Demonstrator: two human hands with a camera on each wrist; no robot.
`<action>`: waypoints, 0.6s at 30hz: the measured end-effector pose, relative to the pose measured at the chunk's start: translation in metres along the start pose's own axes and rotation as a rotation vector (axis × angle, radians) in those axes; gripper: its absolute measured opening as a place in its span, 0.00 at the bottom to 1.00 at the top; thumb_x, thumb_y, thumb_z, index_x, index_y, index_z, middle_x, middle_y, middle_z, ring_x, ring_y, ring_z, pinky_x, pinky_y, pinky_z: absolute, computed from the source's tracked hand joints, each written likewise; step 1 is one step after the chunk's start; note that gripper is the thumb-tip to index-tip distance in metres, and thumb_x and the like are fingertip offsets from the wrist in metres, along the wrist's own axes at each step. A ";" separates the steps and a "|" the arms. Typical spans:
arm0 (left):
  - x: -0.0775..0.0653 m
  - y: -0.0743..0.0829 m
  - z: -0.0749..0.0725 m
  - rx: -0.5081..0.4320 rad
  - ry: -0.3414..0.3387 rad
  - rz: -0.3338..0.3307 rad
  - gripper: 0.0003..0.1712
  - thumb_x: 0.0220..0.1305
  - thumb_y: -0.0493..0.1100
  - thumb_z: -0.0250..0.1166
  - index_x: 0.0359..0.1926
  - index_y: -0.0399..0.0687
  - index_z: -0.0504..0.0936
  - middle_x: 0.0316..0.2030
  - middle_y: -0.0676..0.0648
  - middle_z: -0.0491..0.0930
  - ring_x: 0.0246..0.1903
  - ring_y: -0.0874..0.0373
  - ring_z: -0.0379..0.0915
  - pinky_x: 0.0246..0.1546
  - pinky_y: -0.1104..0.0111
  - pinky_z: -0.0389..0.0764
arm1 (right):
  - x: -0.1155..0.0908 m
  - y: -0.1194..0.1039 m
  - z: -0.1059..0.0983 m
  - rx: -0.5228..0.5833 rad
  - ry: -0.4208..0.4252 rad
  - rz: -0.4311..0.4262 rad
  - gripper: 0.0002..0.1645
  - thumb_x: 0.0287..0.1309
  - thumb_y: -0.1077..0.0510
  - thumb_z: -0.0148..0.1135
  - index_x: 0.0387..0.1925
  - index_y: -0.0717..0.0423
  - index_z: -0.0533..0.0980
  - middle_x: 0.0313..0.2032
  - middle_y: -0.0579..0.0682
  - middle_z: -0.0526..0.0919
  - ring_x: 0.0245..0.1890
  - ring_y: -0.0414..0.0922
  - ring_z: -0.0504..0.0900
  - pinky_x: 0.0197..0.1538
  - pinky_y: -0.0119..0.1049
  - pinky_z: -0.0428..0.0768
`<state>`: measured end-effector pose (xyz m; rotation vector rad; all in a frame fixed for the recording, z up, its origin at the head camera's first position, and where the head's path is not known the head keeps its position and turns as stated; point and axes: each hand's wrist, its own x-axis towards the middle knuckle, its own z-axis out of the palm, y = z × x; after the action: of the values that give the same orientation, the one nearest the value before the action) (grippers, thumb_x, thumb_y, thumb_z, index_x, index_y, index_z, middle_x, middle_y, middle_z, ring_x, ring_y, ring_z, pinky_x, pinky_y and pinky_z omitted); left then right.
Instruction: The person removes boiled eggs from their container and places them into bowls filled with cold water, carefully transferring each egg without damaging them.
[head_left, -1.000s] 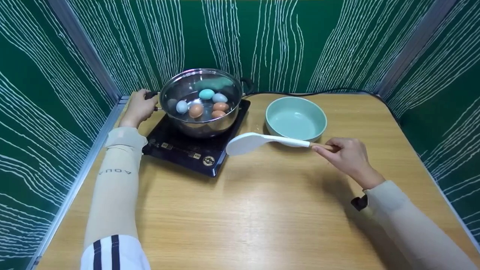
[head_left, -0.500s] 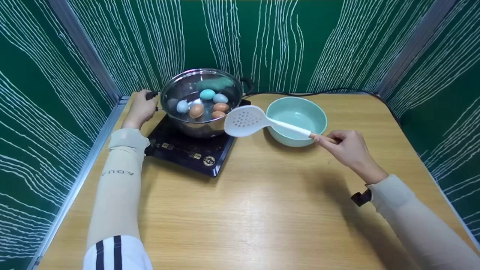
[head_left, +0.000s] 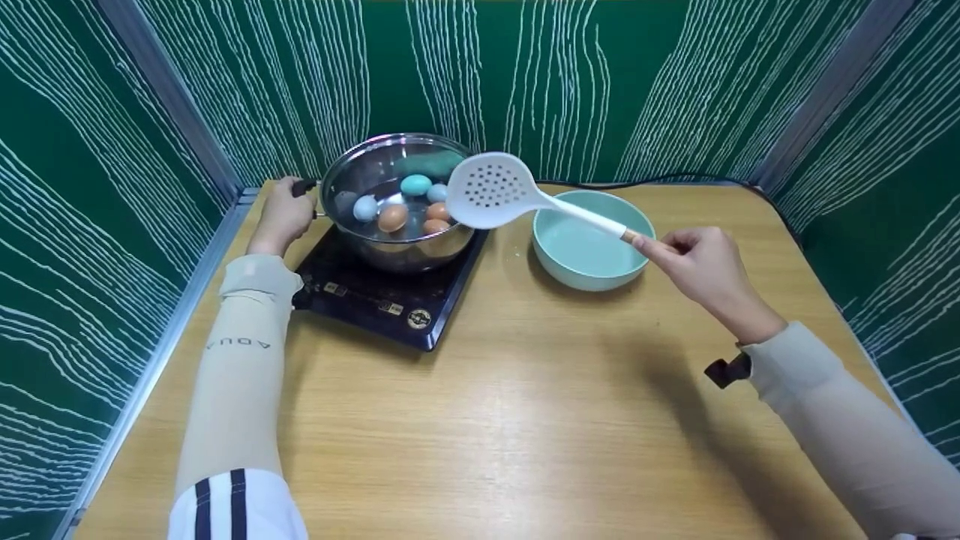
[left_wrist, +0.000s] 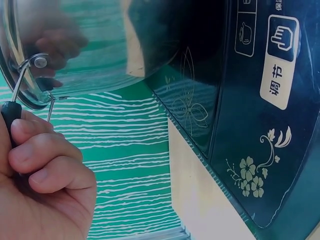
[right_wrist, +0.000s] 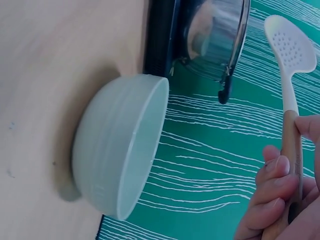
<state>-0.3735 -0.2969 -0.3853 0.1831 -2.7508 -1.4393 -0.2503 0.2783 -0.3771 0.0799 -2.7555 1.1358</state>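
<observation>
My left hand (head_left: 282,214) grips the black side handle (left_wrist: 11,117) of a steel pot (head_left: 401,251), fingers curled round it. Inside the pot lie several eggs: a turquoise one (head_left: 415,185), pale blue ones and brown ones (head_left: 392,218). My right hand (head_left: 705,274) holds a white slotted spoon (head_left: 491,191) by its wooden handle (right_wrist: 291,150). The spoon's perforated head is raised, overlapping the pot's right rim in the head view and hiding some of the eggs. Its neck passes above a mint-green bowl (head_left: 589,274), which has nothing in it.
The pot stands on a black induction cooktop (head_left: 375,311) at the back left of the wooden table (head_left: 487,435). A black cable (head_left: 675,178) runs along the table's back edge. Green patterned panels (head_left: 555,90) enclose the back and sides.
My right hand has risen with the slotted spoon, turning its head from edge-on to face the head camera and lifting it to the pot's rim. The left hand has kept hold of the pot handle.
</observation>
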 end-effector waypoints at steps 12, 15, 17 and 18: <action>-0.002 0.002 0.001 -0.137 -0.046 -0.016 0.17 0.79 0.36 0.43 0.64 0.38 0.65 0.19 0.56 0.63 0.15 0.64 0.59 0.19 0.69 0.64 | 0.017 -0.031 -0.011 -0.075 0.014 0.000 0.44 0.65 0.22 0.65 0.38 0.61 0.91 0.23 0.52 0.80 0.24 0.47 0.71 0.23 0.36 0.63; -0.003 0.001 0.002 -0.208 -0.053 -0.021 0.18 0.79 0.36 0.44 0.65 0.38 0.64 0.19 0.56 0.63 0.14 0.65 0.59 0.18 0.70 0.63 | 0.023 -0.039 -0.012 -0.098 0.006 0.000 0.46 0.64 0.21 0.64 0.38 0.62 0.91 0.25 0.53 0.82 0.25 0.48 0.72 0.23 0.36 0.64; -0.004 0.001 0.003 -0.247 -0.053 -0.029 0.19 0.80 0.35 0.44 0.67 0.38 0.63 0.20 0.56 0.63 0.14 0.65 0.59 0.17 0.71 0.63 | 0.027 -0.044 -0.012 -0.111 -0.006 0.002 0.47 0.64 0.20 0.64 0.38 0.62 0.91 0.24 0.53 0.81 0.28 0.49 0.72 0.23 0.36 0.65; -0.004 0.000 0.003 -0.262 -0.053 -0.034 0.20 0.80 0.36 0.44 0.68 0.38 0.63 0.21 0.55 0.64 0.14 0.65 0.60 0.18 0.72 0.63 | 0.029 -0.047 -0.012 -0.116 -0.012 0.005 0.47 0.63 0.20 0.64 0.38 0.62 0.91 0.24 0.52 0.81 0.29 0.49 0.72 0.23 0.37 0.65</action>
<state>-0.3702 -0.2936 -0.3868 0.1874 -2.5746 -1.8179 -0.2720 0.2535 -0.3312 0.0657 -2.8273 0.9774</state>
